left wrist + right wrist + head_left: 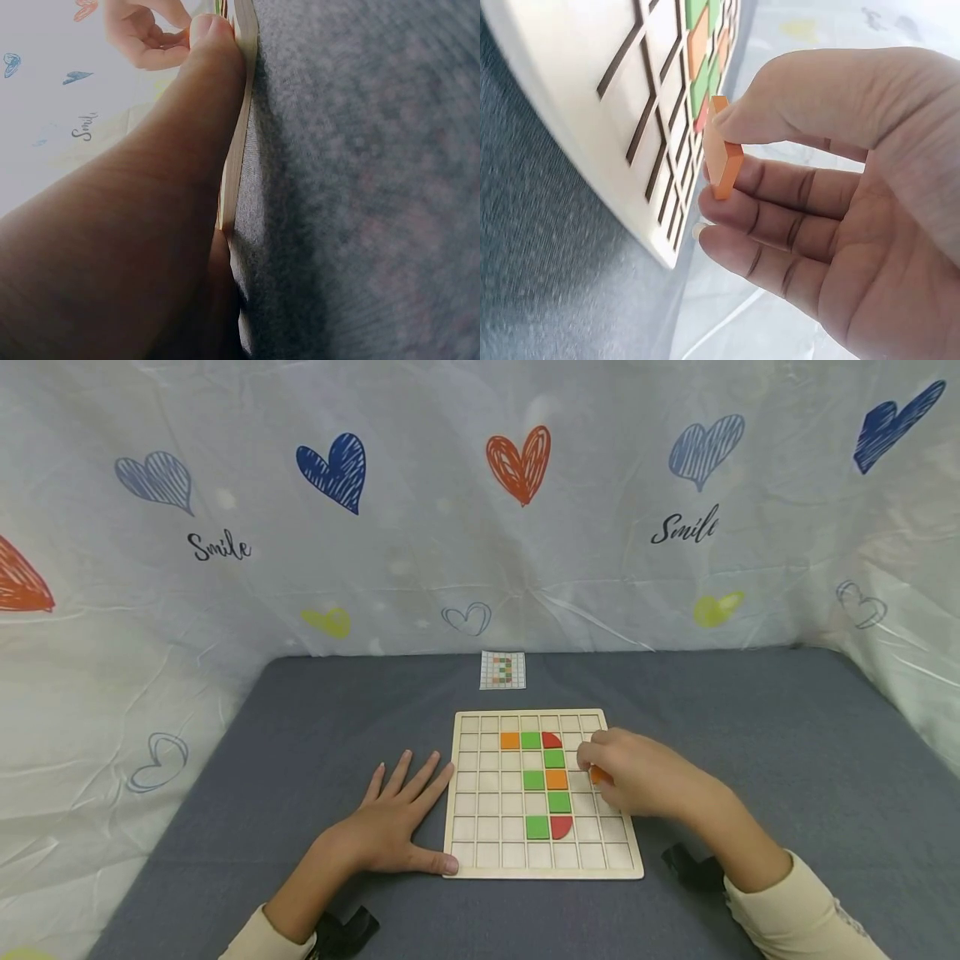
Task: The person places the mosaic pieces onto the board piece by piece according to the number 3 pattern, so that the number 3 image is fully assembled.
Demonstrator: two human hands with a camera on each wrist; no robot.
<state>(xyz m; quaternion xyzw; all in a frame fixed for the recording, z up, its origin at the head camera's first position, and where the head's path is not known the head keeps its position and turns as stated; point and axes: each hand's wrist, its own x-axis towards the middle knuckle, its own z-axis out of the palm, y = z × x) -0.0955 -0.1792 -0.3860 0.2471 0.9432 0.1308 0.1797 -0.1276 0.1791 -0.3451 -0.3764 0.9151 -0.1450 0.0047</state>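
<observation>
A wooden grid board (502, 857) lies on the table with green, orange and red tiles set in some of its squares. Among them are an orange tile (510, 741), a green tile (537, 827) and a rounded red tile (561, 827). My right hand (645, 774) is over the board's right side and pinches an orange square tile (724, 154) between thumb and fingers. At the board's left edge, my left hand (393, 822) lies with fingers spread, its thumb touching the lower left corner.
A small printed card (502, 671) with a coloured grid pattern lies behind the board. Grey cloth (360, 710) covers the table. A white curtain (420, 527) with hearts hangs behind and at the sides.
</observation>
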